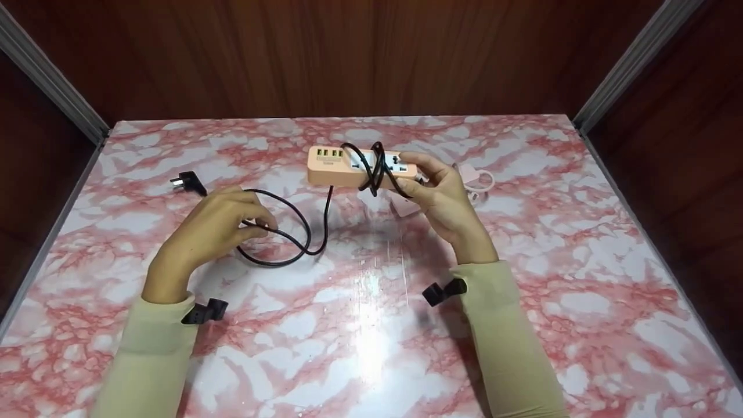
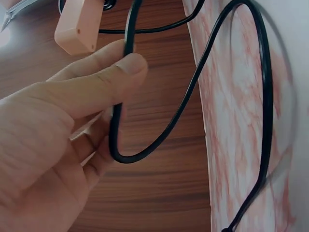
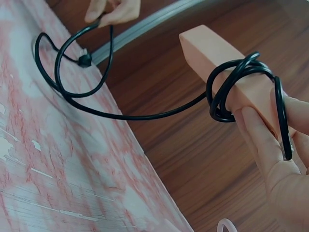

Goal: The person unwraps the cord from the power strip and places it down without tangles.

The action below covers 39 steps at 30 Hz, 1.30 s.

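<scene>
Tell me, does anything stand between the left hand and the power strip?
Only the black cord, which loops across the gap between the left hand and the power strip. Nothing else visible stands between them.

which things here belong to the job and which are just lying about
In the job:
- power strip, gripped by the right hand
- cord, partly wound round the strip and pinched by the left hand
- plug, on the cord's end

Apparently just lying about:
- pink item with a loop, partly hidden behind the right hand
</scene>
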Motion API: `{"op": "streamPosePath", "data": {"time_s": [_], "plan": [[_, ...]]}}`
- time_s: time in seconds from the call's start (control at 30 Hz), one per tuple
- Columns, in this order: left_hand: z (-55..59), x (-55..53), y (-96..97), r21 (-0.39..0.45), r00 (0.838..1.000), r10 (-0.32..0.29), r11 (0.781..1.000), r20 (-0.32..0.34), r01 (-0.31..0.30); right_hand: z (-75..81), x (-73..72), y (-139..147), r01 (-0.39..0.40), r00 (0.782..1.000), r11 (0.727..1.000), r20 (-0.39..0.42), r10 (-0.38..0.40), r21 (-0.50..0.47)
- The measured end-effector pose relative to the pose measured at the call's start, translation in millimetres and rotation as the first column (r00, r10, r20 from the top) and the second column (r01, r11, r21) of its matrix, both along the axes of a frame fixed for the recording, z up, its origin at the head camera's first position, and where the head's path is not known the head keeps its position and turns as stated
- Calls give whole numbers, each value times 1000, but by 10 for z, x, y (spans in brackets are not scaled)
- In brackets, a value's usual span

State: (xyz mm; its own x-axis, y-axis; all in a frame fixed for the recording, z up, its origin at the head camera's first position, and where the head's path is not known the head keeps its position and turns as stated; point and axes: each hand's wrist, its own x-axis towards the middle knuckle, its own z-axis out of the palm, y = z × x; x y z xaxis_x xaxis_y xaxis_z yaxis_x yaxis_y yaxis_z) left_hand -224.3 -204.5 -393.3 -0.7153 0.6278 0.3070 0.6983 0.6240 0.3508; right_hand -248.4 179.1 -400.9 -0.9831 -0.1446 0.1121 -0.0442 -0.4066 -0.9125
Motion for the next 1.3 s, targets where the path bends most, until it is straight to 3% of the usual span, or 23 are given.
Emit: {"op": "streamPosePath", "data": {"time_s": [0.2, 0.43, 0.6, 0.73, 0.9, 1.03, 1.2, 1.3], "plan": [[-56, -27, -46, -91, 997, 40, 995, 67, -34, -7, -5, 10, -16, 1000, 1000, -12, 16, -4], [-112, -34, -139, -185, 980, 153, 974, 127, -128, 2, 0, 9, -19, 1000, 1000, -6, 19, -17], [-123, -38, -185, -205, 973, 182, 967, 141, -151, 10, 1, 6, -25, 1000, 999, -4, 25, -22], [-141, -48, -231, -244, 969, 219, 952, 115, -186, 7, 3, 0, -26, 1000, 999, -1, 26, -21], [-155, -70, -372, -297, 947, 306, 917, 94, -267, -1, 9, -10, -21, 1000, 1000, 1, 21, -14], [-152, -83, -477, -318, 923, 367, 894, 114, -316, -3, 13, -19, -27, 1000, 1000, -3, 27, -9], [-84, -70, -484, -300, 894, 407, 890, 185, -343, -2, 12, -15, -30, 1000, 999, -3, 30, -17], [-7, -35, -432, -283, 899, 392, 900, 196, -331, 1, 10, -8, -32, 999, 999, 1, 32, -23]]}}
